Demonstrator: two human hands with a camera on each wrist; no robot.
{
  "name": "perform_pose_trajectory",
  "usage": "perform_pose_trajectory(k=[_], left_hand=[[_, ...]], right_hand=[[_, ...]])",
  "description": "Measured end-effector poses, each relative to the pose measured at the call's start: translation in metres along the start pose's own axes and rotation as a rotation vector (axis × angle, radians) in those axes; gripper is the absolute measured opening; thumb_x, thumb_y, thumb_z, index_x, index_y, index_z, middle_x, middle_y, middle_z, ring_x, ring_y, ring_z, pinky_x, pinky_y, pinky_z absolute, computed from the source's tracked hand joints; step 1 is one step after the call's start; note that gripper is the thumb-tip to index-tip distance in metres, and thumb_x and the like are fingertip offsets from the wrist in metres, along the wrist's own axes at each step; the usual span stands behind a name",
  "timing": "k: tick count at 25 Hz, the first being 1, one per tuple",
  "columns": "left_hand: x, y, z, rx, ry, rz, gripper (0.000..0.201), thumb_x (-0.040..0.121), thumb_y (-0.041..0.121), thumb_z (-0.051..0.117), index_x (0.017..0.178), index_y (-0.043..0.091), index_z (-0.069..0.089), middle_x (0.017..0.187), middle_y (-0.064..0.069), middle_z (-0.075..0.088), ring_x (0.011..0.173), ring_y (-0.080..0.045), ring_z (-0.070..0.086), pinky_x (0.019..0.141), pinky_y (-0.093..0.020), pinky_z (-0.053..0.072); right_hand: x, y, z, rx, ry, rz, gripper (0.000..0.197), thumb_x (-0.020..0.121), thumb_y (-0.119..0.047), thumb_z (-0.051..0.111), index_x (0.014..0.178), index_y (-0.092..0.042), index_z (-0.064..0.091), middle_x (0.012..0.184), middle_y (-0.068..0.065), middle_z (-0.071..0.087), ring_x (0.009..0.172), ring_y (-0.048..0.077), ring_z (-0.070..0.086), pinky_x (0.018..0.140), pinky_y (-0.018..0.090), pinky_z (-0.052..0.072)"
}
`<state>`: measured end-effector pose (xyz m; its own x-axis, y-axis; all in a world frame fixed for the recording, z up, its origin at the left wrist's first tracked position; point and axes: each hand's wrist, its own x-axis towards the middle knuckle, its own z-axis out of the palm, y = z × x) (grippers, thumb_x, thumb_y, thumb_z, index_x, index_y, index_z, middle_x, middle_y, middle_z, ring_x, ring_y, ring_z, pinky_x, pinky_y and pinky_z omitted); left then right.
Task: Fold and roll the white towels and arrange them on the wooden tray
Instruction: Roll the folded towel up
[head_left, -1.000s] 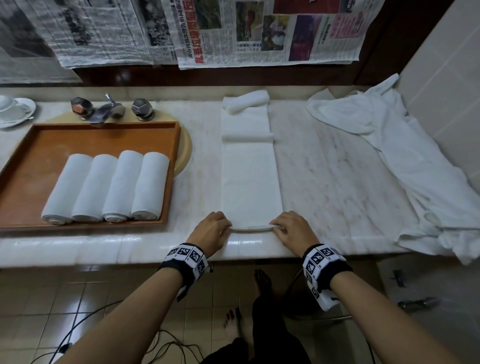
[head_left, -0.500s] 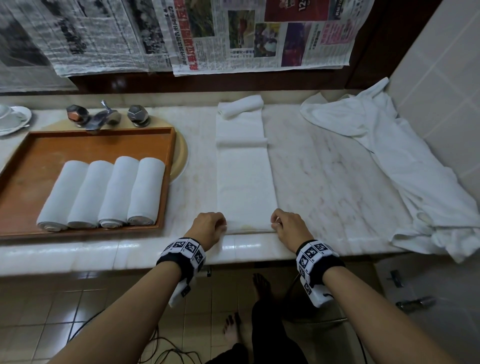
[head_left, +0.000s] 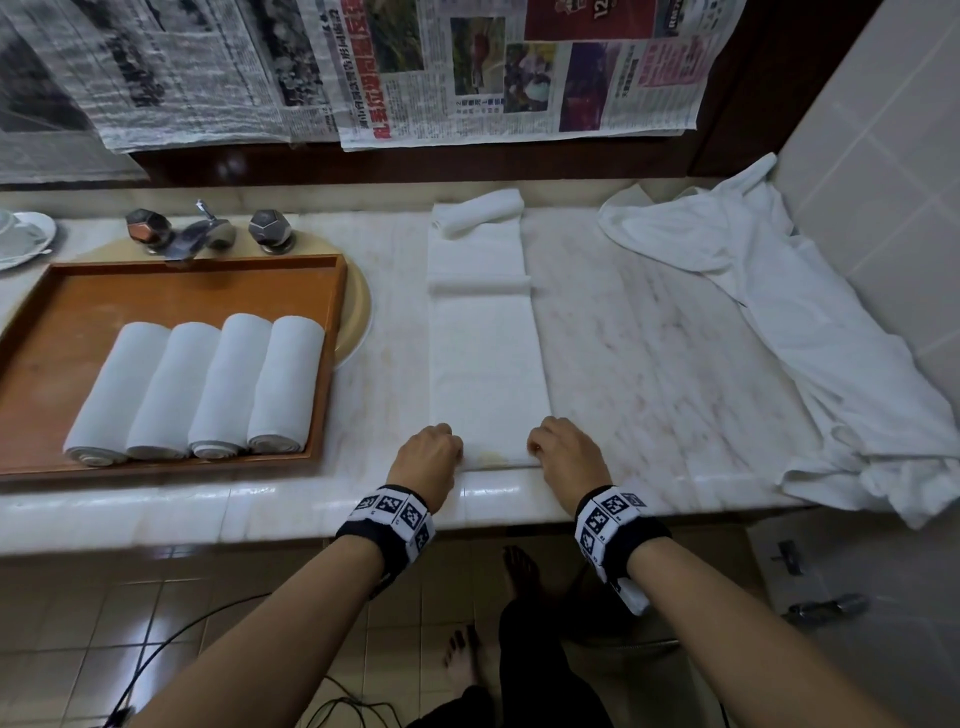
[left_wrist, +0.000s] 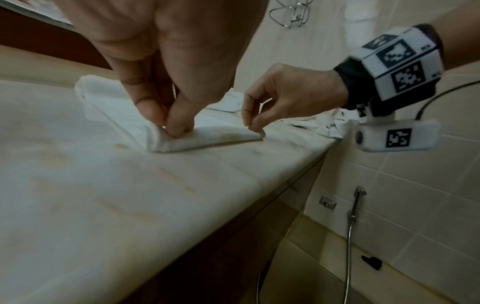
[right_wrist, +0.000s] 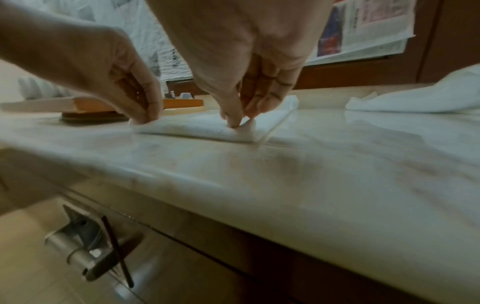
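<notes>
Both hands (head_left: 426, 457) (head_left: 563, 452) — pinching towel (head_left: 485, 364) corners

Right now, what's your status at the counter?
Both hands, left and right, pinching near corners of the long folded white towel. Four rolled white towels on the wooden tray. Nothing blocking the roll.

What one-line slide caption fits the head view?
Both hands, left and right, pinch the folded white towel's near end beside a wooden tray holding four rolled towels.
</notes>
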<state>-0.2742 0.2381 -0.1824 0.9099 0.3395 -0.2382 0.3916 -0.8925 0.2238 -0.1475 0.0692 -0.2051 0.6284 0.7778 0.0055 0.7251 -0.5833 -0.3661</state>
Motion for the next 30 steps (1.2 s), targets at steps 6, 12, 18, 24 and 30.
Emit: perform_pose_trajectory(k=[6, 12, 18, 24, 30], left_hand=[[-0.006, 0.003, 0.005, -0.005, 0.013, 0.008, 0.026, 0.094, 0.028, 0.052, 0.101, 0.010, 0.069, 0.105, -0.005, 0.059, 0.097, -0.022, 0.054, 0.077, -0.030, 0.047], [0.005, 0.000, -0.002, 0.126, -0.002, 0.023, 0.026, 0.092, 0.027, 0.053, 0.110, 0.014, 0.065, 0.109, -0.002, 0.062, 0.105, -0.022, 0.052, 0.083, -0.030, 0.043], [0.003, -0.015, -0.007, 0.163, -0.019, 0.103, 0.029, 0.095, 0.034, 0.045, 0.115, 0.018, 0.059, 0.112, 0.002, 0.062, 0.110, -0.020, 0.049, 0.086, -0.032, 0.037], [0.006, -0.028, -0.008, -0.071, 0.004, 0.087, 0.018, 0.097, 0.031, 0.052, 0.111, 0.021, 0.055, 0.104, 0.003, 0.068, 0.097, -0.020, 0.055, 0.085, -0.034, 0.039], [0.017, -0.019, -0.009, -0.128, 0.033, -0.055, 0.011, 0.093, 0.023, 0.060, 0.100, 0.019, 0.068, 0.097, 0.000, 0.068, 0.090, -0.020, 0.061, 0.081, -0.033, 0.049]], right_hand=[[-0.005, -0.006, -0.001, -0.001, -0.094, -0.103, 0.015, 0.068, -0.014, 0.078, 0.066, -0.008, 0.065, 0.071, 0.003, 0.059, 0.068, 0.022, 0.060, 0.050, 0.029, 0.051], [0.007, -0.004, -0.006, -0.059, -0.112, -0.098, 0.008, 0.077, 0.000, 0.063, 0.081, -0.004, 0.069, 0.082, 0.009, 0.064, 0.085, 0.028, 0.059, 0.062, 0.036, 0.051], [0.013, -0.001, -0.030, -0.158, -0.212, 0.031, 0.027, 0.093, -0.036, 0.050, 0.112, -0.034, 0.069, 0.104, -0.013, 0.068, 0.104, 0.013, 0.046, 0.078, 0.035, 0.027], [0.019, 0.002, -0.033, -0.099, -0.214, 0.118, 0.011, 0.095, -0.036, 0.052, 0.101, -0.034, 0.061, 0.090, -0.013, 0.067, 0.102, 0.013, 0.048, 0.078, 0.036, 0.029], [0.023, -0.005, -0.027, -0.230, -0.179, 0.129, 0.013, 0.096, -0.026, 0.051, 0.095, -0.031, 0.062, 0.093, -0.011, 0.063, 0.099, 0.016, 0.045, 0.075, 0.036, 0.028]])
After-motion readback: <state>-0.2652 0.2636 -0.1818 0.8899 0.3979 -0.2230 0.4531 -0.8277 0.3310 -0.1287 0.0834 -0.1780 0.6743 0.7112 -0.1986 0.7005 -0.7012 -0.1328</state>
